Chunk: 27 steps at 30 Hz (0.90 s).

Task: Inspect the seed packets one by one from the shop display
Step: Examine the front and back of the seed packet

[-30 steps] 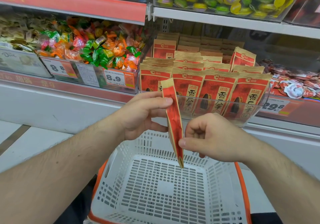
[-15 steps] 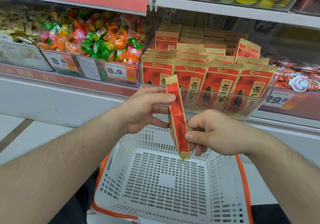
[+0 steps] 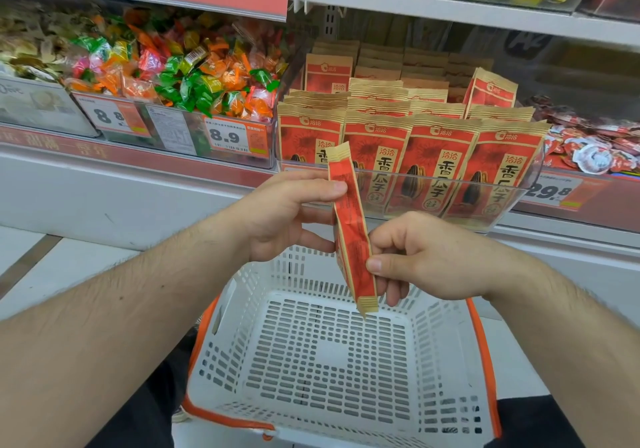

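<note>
A red and tan seed packet point(image 3: 351, 236) hangs edge-on between my hands, above the basket. My left hand point(image 3: 284, 215) pinches its upper part with thumb and fingers. My right hand point(image 3: 422, 257) pinches its lower part, thumb on the near side. Behind them, several rows of the same seed packets point(image 3: 440, 156) stand upright in a clear plastic display bin point(image 3: 519, 198) on the shelf.
A white perforated shopping basket point(image 3: 242, 312) with orange trim sits below my hands, nothing inside it. A bin of wrapped candies point(image 3: 180, 73) stands to the left with 8.9 price tags. Small round snacks point(image 3: 595, 149) lie to the right. A shelf point(image 3: 450, 7) runs above.
The packet has turned slightly, showing more of its red side, and my hands have shifted a little lower on it. The view has tilted downward.
</note>
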Motion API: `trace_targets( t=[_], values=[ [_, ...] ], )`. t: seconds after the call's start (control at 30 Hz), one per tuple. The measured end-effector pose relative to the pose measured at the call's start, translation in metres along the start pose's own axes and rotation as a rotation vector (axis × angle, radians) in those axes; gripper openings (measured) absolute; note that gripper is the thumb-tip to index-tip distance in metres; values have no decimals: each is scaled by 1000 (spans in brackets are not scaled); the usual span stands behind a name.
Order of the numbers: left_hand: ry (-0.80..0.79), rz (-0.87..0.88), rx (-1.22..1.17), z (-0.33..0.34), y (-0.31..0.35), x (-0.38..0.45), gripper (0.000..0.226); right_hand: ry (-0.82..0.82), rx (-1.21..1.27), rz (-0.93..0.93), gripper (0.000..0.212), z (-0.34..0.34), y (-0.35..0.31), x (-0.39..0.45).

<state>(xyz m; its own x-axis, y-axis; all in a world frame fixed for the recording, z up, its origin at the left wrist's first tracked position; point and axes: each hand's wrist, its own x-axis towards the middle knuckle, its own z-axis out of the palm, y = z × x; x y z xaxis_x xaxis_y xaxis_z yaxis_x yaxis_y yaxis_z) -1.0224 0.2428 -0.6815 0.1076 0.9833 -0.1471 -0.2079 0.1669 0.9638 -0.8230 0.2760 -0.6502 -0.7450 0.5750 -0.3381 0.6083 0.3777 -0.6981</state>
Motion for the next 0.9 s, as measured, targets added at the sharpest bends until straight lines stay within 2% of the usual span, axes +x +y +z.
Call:
trace_targets(
  t=[0.2,0.27,0.37,0.5,0.6,0.73,0.9],
  values=[
    [57,-5,15,0,2,0,28,81,-29,9,25,3,3,3],
    [94,-2,31,1,3,0,29,138,-92,4,30,5,1,3],
    [166,-4,52,6,2,0,27,200,-214,45,48,8,-2,3],
    [218,-30,76,11,-1,1,30,290,-295,59,52,16,-2,9],
    [201,-45,72,10,-3,1,32,300,-291,40,53,20,1,12],
    [126,-15,72,6,-3,0,23,263,-249,2,55,19,0,10],
    [-95,15,11,0,-3,-2,43,440,131,-79,74,3,8,10]
  ],
)
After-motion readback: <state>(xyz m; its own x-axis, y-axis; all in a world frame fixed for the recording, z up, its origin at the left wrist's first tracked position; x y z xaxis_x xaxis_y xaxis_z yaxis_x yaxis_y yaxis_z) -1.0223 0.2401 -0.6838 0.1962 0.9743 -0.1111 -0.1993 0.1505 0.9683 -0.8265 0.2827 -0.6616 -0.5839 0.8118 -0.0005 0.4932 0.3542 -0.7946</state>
